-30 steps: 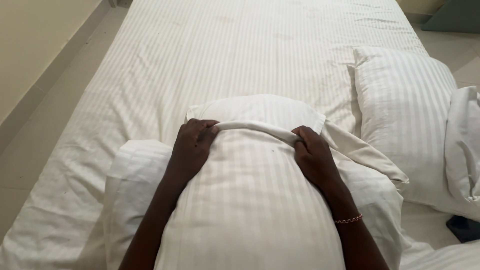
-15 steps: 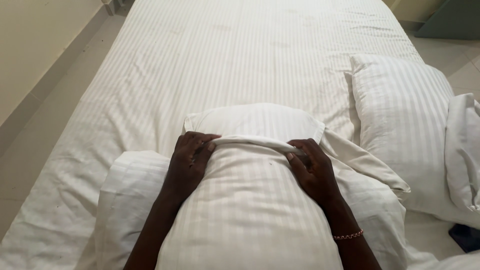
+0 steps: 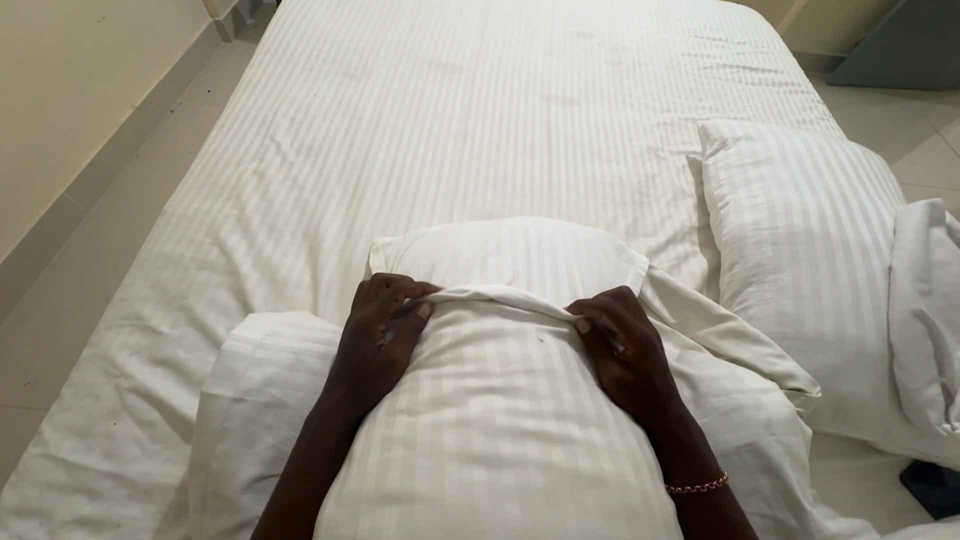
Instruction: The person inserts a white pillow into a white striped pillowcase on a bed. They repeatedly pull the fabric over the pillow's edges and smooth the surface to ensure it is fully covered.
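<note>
both hands, left hand (image 3: 380, 335) and right hand (image 3: 620, 350), pinch the pillowcase hem (image 3: 500, 297) over the pillow (image 3: 520, 255); soft, light, floppy stuff, best gripped at that hem.

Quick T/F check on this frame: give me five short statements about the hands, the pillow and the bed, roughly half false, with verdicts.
1. Both hands grip the open edge of the striped pillowcase. True: the left hand and right hand each pinch its rim.
2. The pillow is fully inside the case. False: its far end shows beyond the rim.
3. A second pillow lies on the bed to the right. True.
4. The bracelet is on the left wrist. False: it is on the right wrist.
5. The bed sheet is dark blue. False: it is white with faint stripes.
</note>
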